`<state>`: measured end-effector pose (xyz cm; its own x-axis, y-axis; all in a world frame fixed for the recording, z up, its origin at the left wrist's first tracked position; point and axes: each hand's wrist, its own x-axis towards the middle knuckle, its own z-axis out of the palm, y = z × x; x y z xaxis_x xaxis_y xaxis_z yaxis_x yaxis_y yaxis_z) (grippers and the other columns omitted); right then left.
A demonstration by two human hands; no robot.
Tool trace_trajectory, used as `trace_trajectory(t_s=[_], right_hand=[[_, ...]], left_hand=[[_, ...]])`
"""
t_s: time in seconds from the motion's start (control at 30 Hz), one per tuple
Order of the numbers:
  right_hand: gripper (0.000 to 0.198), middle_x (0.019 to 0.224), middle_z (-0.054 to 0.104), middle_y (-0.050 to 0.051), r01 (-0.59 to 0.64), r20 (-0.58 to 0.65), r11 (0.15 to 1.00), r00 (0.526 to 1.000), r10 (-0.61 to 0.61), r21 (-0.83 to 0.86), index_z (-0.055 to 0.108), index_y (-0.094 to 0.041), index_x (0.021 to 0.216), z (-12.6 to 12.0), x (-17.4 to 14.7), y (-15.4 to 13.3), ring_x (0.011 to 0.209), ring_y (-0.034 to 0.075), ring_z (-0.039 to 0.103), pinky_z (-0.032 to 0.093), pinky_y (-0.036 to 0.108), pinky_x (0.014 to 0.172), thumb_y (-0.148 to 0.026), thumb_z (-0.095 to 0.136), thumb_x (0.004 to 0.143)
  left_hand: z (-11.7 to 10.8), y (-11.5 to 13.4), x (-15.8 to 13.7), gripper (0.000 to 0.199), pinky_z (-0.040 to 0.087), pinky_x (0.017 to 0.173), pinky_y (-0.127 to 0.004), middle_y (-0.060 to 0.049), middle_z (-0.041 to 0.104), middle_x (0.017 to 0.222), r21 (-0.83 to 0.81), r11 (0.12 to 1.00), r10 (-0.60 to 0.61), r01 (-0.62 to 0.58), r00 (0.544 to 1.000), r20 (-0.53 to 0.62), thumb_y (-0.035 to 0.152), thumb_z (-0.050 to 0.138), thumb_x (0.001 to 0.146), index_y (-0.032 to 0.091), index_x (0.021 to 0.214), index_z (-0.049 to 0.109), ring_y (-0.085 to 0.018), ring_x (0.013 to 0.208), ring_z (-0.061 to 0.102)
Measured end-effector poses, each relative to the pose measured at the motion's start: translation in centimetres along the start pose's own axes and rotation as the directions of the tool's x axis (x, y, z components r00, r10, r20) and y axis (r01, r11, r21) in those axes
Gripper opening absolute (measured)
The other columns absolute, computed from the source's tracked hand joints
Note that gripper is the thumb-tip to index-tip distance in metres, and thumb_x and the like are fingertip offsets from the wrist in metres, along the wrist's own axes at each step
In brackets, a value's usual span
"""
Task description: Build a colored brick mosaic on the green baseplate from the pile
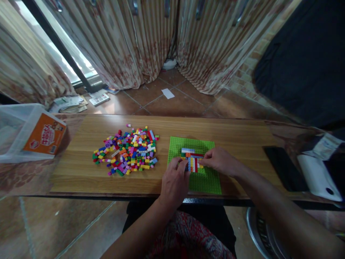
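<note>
A green studded baseplate [206, 183] lies on the wooden board, carrying rows of toy bricks [193, 165] in red, yellow, white, orange and blue. My left hand [175, 180] is at the left edge of these rows, its fingers curled and closed; what they grip is hidden beneath them. From the right, my right hand [219, 162] reaches over the plate, thumb and forefinger pinched at the right end of the rows. A small pale brick shows at those fingertips, too small to make out fully.
Left of the plate spreads a heap of loose bricks [134, 149] in many colours. A clear plastic bin [18, 144] with an orange label stands at the far left. To the right lie a black flat object [285, 169] and a white device [319, 176]. Curtains hang beyond.
</note>
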<state>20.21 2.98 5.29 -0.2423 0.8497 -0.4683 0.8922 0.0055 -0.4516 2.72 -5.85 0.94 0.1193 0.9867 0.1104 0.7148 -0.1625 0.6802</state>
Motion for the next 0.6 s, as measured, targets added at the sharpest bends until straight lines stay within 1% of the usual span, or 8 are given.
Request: trace_trajectory(t_s=[0.1, 0.2, 0.3, 0.37, 0.47, 0.53, 0.6], right_hand=[[0.035, 0.045, 0.05, -0.001, 0.024, 0.016, 1.0, 1.0, -0.024, 0.018, 0.068, -0.014, 0.056, 0.0, 0.2, 0.3, 0.046, 0.01, 0.043, 0.027, 0.025, 0.045, -0.045, 0.063, 0.07], [0.042, 0.048, 0.053, 0.0, 0.011, 0.034, 0.991, 0.999, -0.016, 0.134, 0.068, -0.014, 0.057, 0.3, 0.2, 0.9, 0.047, 0.01, 0.043, 0.028, 0.024, 0.046, -0.056, 0.065, 0.066], [0.05, 0.046, 0.049, -0.003, -0.063, 0.036, 0.949, 0.998, 0.055, 0.308, 0.064, -0.015, 0.056, 1.1, 0.0, 1.5, 0.044, 0.008, 0.038, 0.026, 0.024, 0.043, -0.065, 0.066, 0.061], [0.053, 0.044, 0.045, -0.004, -0.115, 0.014, 0.92, 0.993, 0.119, 0.375, 0.061, -0.015, 0.055, 1.7, -0.2, 1.9, 0.042, 0.007, 0.035, 0.024, 0.023, 0.041, -0.068, 0.067, 0.058], [0.055, 0.044, 0.044, -0.005, -0.15, 0.0, 0.897, 0.986, 0.165, 0.417, 0.058, -0.016, 0.054, 2.3, -0.1, 2.2, 0.041, 0.007, 0.034, 0.024, 0.023, 0.04, -0.07, 0.069, 0.055], [0.056, 0.044, 0.045, -0.004, -0.153, 0.004, 0.887, 0.986, 0.168, 0.435, 0.057, -0.017, 0.053, 2.6, 0.1, 2.4, 0.039, 0.007, 0.034, 0.024, 0.023, 0.039, -0.072, 0.069, 0.053], [0.057, 0.043, 0.045, -0.004, -0.139, -0.018, 0.898, 0.987, 0.162, 0.418, 0.056, -0.017, 0.052, 2.8, 0.4, 2.4, 0.039, 0.007, 0.035, 0.024, 0.023, 0.039, -0.073, 0.067, 0.054]], left_hand=[[0.1, -0.1, 0.0, 0.031, 0.049, 0.093, -0.04, -0.009, 0.052, 0.118, 0.009, 1.0, 0.003, -0.003, 1.0, -0.003, 0.017, 0.051, 0.085, 0.02, 0.116, 0.053, -0.022, 0.107, 0.054], [0.1, -0.1, 0.0, 0.032, 0.049, 0.093, -0.039, -0.009, 0.052, 0.119, 0.007, 1.0, -0.008, 0.008, 1.0, 0.002, 0.016, 0.052, 0.084, 0.019, 0.116, 0.053, -0.022, 0.107, 0.054], [0.1, -0.1, 0.0, 0.033, 0.048, 0.094, -0.038, -0.01, 0.052, 0.119, 0.0, 1.0, -0.007, 0.007, 1.0, 0.004, 0.015, 0.052, 0.084, 0.019, 0.117, 0.054, -0.022, 0.107, 0.054], [0.0, -0.2, 0.0, 0.032, 0.048, 0.094, -0.037, -0.01, 0.053, 0.119, 0.003, 1.0, -0.004, 0.004, 1.0, 0.001, 0.016, 0.052, 0.085, 0.018, 0.117, 0.054, -0.021, 0.108, 0.054], [-0.1, -0.3, 0.1, 0.032, 0.049, 0.094, -0.036, -0.01, 0.053, 0.118, 0.01, 1.0, 0.005, -0.004, 1.0, -0.005, 0.016, 0.053, 0.085, 0.019, 0.116, 0.055, -0.021, 0.108, 0.055], [-0.1, -0.4, 0.2, 0.031, 0.049, 0.094, -0.036, -0.009, 0.054, 0.118, 0.017, 1.0, 0.014, -0.013, 1.0, -0.016, 0.016, 0.053, 0.085, 0.019, 0.115, 0.056, -0.02, 0.108, 0.055], [-0.1, -0.5, 0.3, 0.03, 0.049, 0.094, -0.036, -0.009, 0.055, 0.116, 0.027, 0.999, 0.024, -0.024, 0.999, -0.033, 0.016, 0.053, 0.085, 0.018, 0.114, 0.057, -0.02, 0.107, 0.055]])
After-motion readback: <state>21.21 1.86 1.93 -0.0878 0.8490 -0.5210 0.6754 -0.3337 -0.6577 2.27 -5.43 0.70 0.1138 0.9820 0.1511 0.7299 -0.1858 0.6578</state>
